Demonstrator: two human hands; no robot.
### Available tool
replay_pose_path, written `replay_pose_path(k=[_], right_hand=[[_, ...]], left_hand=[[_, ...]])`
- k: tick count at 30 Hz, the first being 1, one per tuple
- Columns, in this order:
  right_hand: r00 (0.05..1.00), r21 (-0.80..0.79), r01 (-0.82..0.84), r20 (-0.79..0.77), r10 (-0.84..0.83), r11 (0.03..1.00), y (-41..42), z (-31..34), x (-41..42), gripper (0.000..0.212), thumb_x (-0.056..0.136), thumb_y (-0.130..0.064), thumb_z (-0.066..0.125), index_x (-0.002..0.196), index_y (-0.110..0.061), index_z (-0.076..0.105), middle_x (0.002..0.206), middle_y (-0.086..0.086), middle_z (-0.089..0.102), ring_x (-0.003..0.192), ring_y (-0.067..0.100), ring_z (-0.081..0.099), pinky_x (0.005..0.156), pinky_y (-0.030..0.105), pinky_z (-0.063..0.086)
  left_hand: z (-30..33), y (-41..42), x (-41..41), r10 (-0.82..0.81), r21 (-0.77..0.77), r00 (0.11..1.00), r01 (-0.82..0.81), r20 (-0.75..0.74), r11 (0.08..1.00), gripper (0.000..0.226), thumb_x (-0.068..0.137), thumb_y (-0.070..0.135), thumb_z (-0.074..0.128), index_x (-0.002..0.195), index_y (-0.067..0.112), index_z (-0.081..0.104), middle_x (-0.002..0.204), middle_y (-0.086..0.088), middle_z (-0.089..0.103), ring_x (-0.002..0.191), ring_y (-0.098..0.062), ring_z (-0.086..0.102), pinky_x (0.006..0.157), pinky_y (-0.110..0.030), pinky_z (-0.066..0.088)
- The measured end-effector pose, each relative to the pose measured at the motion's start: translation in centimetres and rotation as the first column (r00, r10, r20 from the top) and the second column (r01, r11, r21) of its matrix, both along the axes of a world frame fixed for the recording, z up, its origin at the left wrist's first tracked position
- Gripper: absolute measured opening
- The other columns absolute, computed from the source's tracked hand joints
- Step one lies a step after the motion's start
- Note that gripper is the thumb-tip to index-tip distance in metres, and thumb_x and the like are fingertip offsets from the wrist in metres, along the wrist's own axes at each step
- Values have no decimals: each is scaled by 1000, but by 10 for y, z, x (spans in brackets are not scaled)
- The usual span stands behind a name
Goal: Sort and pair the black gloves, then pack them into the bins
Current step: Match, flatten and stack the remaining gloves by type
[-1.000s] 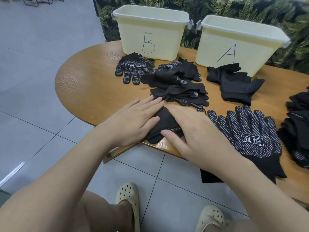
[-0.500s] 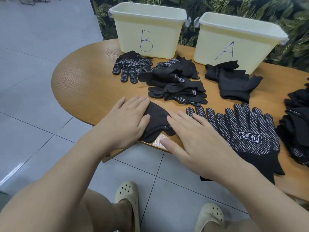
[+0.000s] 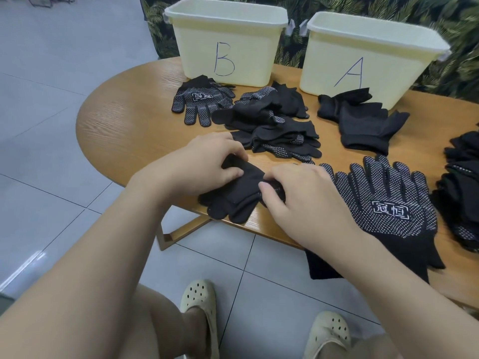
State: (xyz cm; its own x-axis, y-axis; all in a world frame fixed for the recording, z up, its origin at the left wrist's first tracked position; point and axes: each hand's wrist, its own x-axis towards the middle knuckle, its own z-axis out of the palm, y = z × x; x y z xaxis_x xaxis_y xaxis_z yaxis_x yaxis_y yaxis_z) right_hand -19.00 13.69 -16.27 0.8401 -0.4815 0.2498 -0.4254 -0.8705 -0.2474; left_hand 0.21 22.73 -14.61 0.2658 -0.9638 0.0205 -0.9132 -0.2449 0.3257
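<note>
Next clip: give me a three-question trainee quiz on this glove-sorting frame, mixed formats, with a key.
1. True or false: both hands grip the plain black glove at the table's near edge.
2. Which bin stands on the person's right: A) bin A B) bin B?
3. Fill in: the logo glove beside the right hand lies with its white ____ facing up.

Key: 1 true; 2 A; 3 dots. The left hand pinches the glove's far end.

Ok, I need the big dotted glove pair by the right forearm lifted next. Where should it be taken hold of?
Probably at the cuff end, coming from the near table edge. The dotted glove pair lies flat, fingers fanned toward bin A, with the cuffs overhanging the table edge, so a hand can pinch both layers there.
</note>
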Motion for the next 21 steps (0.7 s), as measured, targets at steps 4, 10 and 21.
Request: replay_pose_path(k=[4,10,21], right_hand=[[998,58,66,11,-67,996,-5,8,14,30,97,-45,58,114,-21,61,102,-5,68,101,22,62,101,40,39],[991,344,32,108,-73,938,-10,10,27,30,89,-50,69,108,-26,68,102,-9,68,96,10,62,86,34,51],[792,853,-491,522,-316,179,-17,23,3,21,94,-9,67,115,-7,69,114,12,75,108,26,72,94,44,58]], left_hand=[[0,5,1,74,0,992,-74,-104,997,13,94,36,68,102,26,64,103,7,56,100,-16,52,85,-32,41],[5,22,2,54,-186,887,-155,-460,970,15,92,29,74,85,24,62,80,6,65,74,-10,60,66,-33,52],[28,10,-38,-141,-428,560,-423,-816,799,11,85,9,80,90,9,70,76,-1,69,72,-12,67,62,-22,54]])
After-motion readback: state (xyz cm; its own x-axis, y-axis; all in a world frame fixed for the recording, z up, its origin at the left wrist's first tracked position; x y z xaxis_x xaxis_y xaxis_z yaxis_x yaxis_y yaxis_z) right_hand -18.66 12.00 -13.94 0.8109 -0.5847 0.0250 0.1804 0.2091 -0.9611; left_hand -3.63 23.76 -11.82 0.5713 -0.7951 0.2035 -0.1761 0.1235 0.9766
